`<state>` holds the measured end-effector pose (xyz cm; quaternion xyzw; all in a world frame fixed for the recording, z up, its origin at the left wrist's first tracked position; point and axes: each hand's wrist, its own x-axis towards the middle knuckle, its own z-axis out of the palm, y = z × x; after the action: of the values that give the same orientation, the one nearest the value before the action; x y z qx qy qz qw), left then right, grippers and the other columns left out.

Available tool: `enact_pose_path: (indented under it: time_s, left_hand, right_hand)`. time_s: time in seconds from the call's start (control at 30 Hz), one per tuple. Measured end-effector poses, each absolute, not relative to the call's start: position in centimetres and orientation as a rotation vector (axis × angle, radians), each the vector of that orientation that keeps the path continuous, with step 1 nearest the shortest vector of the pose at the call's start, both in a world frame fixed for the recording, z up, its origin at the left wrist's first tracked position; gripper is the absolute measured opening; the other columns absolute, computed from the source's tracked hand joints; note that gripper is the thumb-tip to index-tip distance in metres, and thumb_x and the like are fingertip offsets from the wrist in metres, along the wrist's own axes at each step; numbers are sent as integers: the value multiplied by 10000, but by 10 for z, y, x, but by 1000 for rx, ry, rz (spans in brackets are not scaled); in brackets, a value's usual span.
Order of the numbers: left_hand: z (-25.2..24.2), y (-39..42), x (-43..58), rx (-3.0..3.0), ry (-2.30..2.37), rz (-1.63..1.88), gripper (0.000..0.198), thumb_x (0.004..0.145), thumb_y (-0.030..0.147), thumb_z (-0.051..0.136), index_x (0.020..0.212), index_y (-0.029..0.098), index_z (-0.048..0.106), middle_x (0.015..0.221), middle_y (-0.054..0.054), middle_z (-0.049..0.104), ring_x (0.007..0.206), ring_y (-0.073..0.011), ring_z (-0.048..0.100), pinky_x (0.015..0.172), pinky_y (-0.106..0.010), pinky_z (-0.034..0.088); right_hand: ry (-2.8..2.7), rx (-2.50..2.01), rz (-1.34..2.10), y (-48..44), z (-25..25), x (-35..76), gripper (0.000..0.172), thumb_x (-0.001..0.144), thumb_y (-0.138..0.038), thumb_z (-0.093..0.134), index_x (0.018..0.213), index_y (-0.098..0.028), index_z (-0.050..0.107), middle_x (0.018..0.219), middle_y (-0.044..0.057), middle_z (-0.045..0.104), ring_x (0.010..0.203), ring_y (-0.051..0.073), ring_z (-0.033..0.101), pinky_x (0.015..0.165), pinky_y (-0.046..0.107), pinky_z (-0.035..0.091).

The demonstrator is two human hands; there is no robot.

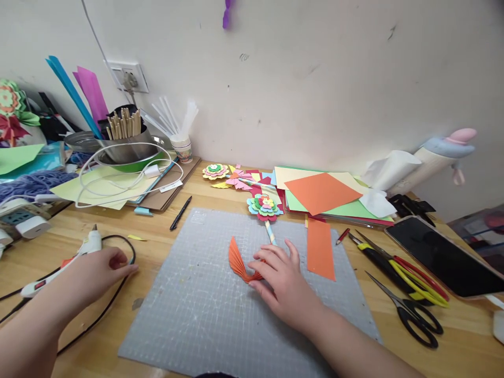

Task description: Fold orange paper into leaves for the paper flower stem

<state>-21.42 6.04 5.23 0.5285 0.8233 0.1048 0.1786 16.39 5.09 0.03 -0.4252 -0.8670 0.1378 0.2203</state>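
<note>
My right hand (280, 277) rests on the grey cutting mat (205, 310), fingers pressed down on one end of a pleated orange paper fan (238, 260). A paper flower on a striped straw (264, 208) lies just beyond those fingers. My left hand (103, 269) sits at the mat's left edge with fingers curled, touching the black cable beside a white glue gun (87, 245); I cannot make out anything inside the fingers. An orange paper strip (320, 248) lies flat to the right of my right hand.
A stack of coloured paper (318, 195) lies behind the mat. Scissors (413, 311), yellow-handled cutters (394, 265) and a phone (444, 254) are on the right. A black pen (181, 212), a pot of wooden sticks (124, 137) and white cables sit at back left.
</note>
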Motion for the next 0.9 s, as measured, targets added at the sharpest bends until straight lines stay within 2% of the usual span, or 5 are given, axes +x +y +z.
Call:
enact_pose_path:
  time_s: [0.13,0.5,0.63,0.73,0.9]
  left_hand:
    - [43,58,-211,1524,2339,-63,228,731,395,518,684,211,645,704,-51,696,747,-268,599,641,-274,351]
    - [64,90,-192,1605,2395,75,490,834,579,376,1031,211,633,801,-30,673,823,-250,588,665,-258,371]
    - [66,116,-190,1985,2408,58,480,908,459,289,1177,154,544,1074,-76,619,990,-246,554,787,-273,390]
    - [66,130,-189,2125,2363,-34,429,908,370,297,1095,127,597,1154,-95,569,1099,-291,499,870,-312,366]
    - [56,140,-190,2125,2393,-156,399,896,278,284,872,133,655,1007,-99,602,1029,-303,527,834,-342,369]
  right_hand:
    - [-2362,-1191,393,52,1,166,164,888,-235,504,1027,-265,587,1074,37,623,1135,241,491,1046,613,125]
    - [-2314,-1188,426,53,1,168,160,886,-197,497,992,-259,600,1051,29,625,1124,225,496,1053,601,114]
    - [-2325,-1181,422,53,1,169,164,892,-197,488,996,-263,597,1052,27,624,1121,219,497,1054,597,136]
    - [-2331,-1181,419,54,0,170,169,895,-201,481,1000,-267,594,1057,25,620,1127,218,496,1059,595,138]
    - [-2318,-1198,431,56,1,171,173,892,-194,475,995,-260,597,1066,35,617,1134,224,495,1060,608,126]
